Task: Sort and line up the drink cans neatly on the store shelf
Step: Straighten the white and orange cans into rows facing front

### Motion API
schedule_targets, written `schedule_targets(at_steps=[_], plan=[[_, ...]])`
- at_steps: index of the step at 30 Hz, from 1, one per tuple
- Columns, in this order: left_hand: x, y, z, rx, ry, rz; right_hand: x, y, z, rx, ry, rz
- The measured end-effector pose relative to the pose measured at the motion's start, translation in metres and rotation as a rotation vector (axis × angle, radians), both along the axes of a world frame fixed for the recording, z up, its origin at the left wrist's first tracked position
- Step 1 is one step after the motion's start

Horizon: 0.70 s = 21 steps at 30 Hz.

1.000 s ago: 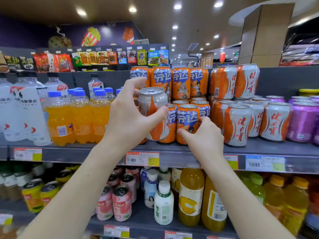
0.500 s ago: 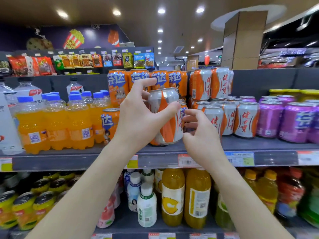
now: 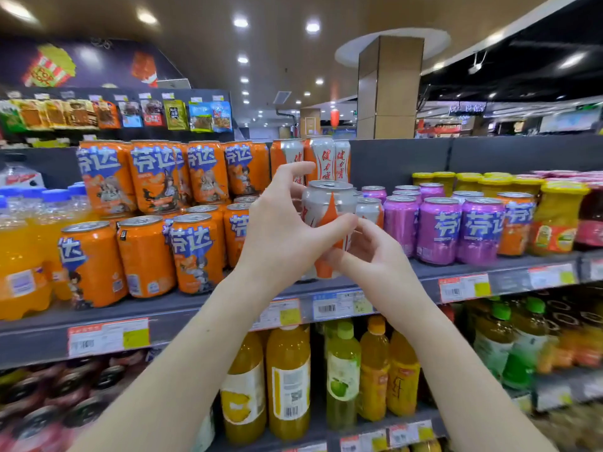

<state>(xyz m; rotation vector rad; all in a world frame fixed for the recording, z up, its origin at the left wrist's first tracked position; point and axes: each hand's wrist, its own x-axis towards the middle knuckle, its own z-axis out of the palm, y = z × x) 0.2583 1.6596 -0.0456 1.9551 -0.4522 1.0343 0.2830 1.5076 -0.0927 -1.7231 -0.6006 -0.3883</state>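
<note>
Head view. Left hand (image 3: 287,233) wraps thumb and fingers around the upper body of the white-and-orange can (image 3: 329,203). Can upright, held over the front edge of the shelf (image 3: 176,308), mid-length. Right hand (image 3: 372,259) curls its fingers round the can's lower half. Orange cans (image 3: 195,252) stand to the left and purple cans (image 3: 437,230) to the right.
</note>
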Motion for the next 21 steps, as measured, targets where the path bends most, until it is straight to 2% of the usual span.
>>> schedule_targets(at_steps=[8, 12, 14, 17, 21], plan=[[0.018, -0.017, -0.008, 0.007, 0.045, -0.068, 0.018, -0.024, 0.001, 0.011, 0.033, -0.018], [0.023, -0.009, -0.009, 0.083, -0.084, 0.092, 0.030, -0.024, -0.005, 0.011, 0.080, -0.108], [0.028, 0.002, -0.012, 0.120, -0.090, 0.204, 0.037, -0.023, -0.009, 0.005, 0.093, -0.153], [0.035, 0.015, -0.027, 0.153, 0.069, 0.312, 0.046, -0.020, -0.010, -0.024, 0.074, -0.207], [0.042, 0.019, -0.045, 0.152, 0.241, 0.338, 0.054, -0.008, -0.011, -0.061, 0.075, -0.258]])
